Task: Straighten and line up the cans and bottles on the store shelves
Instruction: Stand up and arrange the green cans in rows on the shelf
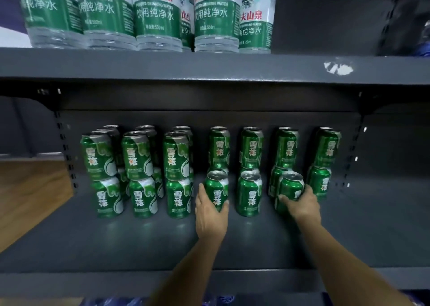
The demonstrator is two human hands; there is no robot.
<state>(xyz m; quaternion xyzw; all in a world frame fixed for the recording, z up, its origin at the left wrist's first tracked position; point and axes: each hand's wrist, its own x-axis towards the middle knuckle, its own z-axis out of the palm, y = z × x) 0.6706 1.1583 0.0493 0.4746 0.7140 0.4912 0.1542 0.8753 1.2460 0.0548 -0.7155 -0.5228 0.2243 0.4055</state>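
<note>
dark grey metal shelf [232,247] | upper shelf edge [162,64], white scuff mark [338,68] at right | slotted uprights [66,156] both sides | wood-toned floor [30,189] at left

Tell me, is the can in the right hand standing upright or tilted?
Tilted. The can in the right hand leans left, its top turned toward the camera, while the neighbouring cans stand straight.
</note>
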